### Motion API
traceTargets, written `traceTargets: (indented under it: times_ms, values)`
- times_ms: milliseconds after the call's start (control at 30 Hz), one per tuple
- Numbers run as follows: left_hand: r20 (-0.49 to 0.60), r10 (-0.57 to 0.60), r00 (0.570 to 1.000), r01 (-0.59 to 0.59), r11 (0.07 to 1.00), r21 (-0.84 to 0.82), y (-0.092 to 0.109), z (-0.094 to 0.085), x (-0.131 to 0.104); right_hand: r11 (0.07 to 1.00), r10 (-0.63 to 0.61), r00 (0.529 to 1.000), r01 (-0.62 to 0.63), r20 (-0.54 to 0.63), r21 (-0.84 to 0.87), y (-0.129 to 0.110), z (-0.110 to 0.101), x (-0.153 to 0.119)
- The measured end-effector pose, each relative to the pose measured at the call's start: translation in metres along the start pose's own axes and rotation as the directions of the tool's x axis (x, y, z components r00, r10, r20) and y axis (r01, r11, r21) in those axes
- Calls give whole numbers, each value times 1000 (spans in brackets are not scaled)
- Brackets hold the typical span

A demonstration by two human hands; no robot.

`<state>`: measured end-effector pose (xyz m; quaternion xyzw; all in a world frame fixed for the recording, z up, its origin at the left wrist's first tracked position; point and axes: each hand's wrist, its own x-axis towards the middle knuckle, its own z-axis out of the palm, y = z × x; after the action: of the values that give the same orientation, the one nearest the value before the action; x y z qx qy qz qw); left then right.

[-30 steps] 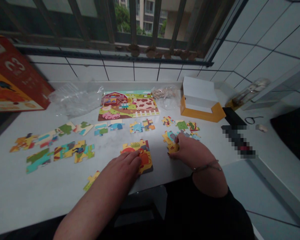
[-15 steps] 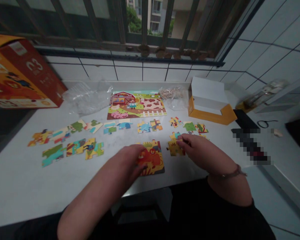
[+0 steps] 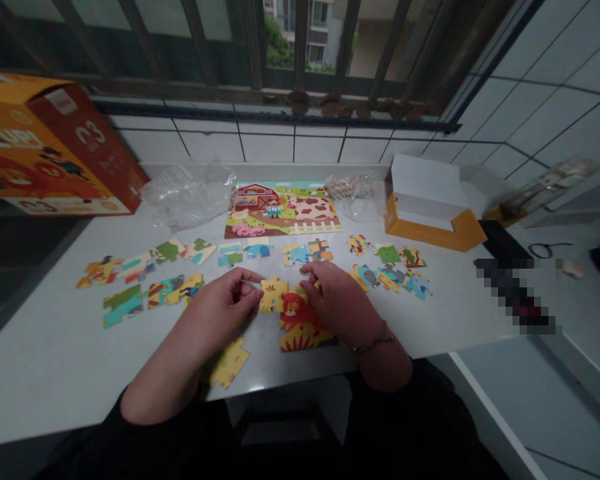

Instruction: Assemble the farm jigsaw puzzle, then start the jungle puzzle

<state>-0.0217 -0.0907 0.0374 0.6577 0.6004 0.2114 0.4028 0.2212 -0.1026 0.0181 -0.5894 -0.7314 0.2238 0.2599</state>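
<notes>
Several joined puzzle pieces (image 3: 300,317) show a red lion and lie near the table's front edge. My left hand (image 3: 227,297) pinches the left edge of a yellow puzzle piece (image 3: 273,295) with a small plant on it. That piece meets the upper left corner of the lion section; I cannot tell whether they are locked. My right hand (image 3: 335,293) is over the section's upper right part, fingers curled; whatever is under the fingertips is hidden. Another yellow piece (image 3: 230,363) lies beside my left forearm, partly covered by it.
Loose puzzle pieces (image 3: 167,252) lie in rows at left, with more pieces (image 3: 391,278) at right. Behind them are a farm picture (image 3: 283,210), plastic bags (image 3: 190,197) and an open yellow box (image 3: 433,230). A large orange box (image 3: 95,147) stands at left.
My right hand has moved left from the yellow piece to the lion section. The yellow piece is now at the section's upper left, by my left hand, which has shifted left off the lions.
</notes>
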Motion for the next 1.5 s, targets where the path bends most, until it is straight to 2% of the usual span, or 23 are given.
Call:
traceTargets:
  times_ms: [100, 200, 333, 533, 733, 933, 1033, 1100, 1200, 1300, 1400, 1467, 1500]
  values:
    - [-54, -10, 998, 19, 984, 179, -5, -6, 3, 998, -50, 998, 52, 46, -33, 3, 2, 0]
    - [-68, -13, 998, 31, 961, 273, -7, -8, 5, 990, -125, 988, 129, 88, -47, 0, 3, -1]
    - [-57, -18, 998, 36, 944, 327, -8, -8, 5, 979, -186, 970, 197, 156, -59, -7, 8, 0]
    - [-32, -32, 999, 42, 914, 404, 1, -7, 1, 969, -167, 962, 200, 215, -142, -15, 13, 1]
    - [-25, 5, 1000, 9, 862, 507, 4, -4, -1, 968, -171, 958, 207, 230, -141, -15, 14, 0]
    - [2, 47, 999, -41, 860, 508, 5, 6, 1, 958, -194, 955, 233, 224, -165, -14, 17, 0]
    - [5, 50, 999, -45, 848, 529, 3, 4, 1, 957, -193, 954, 234, 229, -172, -15, 17, 0]
    - [12, 60, 998, -57, 838, 542, -2, -9, -4, 959, -207, 958, 238, 199, -152, -12, 13, 0]
    - [-23, 52, 998, -28, 789, 613, -12, -42, -20, 967, -225, 973, 229, 45, -113, -1, -2, -1]
    - [-63, -55, 996, 83, 710, 700, -14, -66, -44, 965, -245, 964, 232, -102, -123, 16, -24, -4]
    - [5, -235, 972, 161, 680, 716, -1, -64, -64, 965, -215, 967, 190, -134, -179, 30, -44, -7]
    - [86, -263, 961, 131, 707, 695, 11, -52, -72, 968, -178, 976, 150, -123, -203, 36, -51, -8]
    - [108, -232, 967, 105, 746, 658, 16, -45, -74, 969, -161, 980, 135, -116, -208, 37, -52, -8]
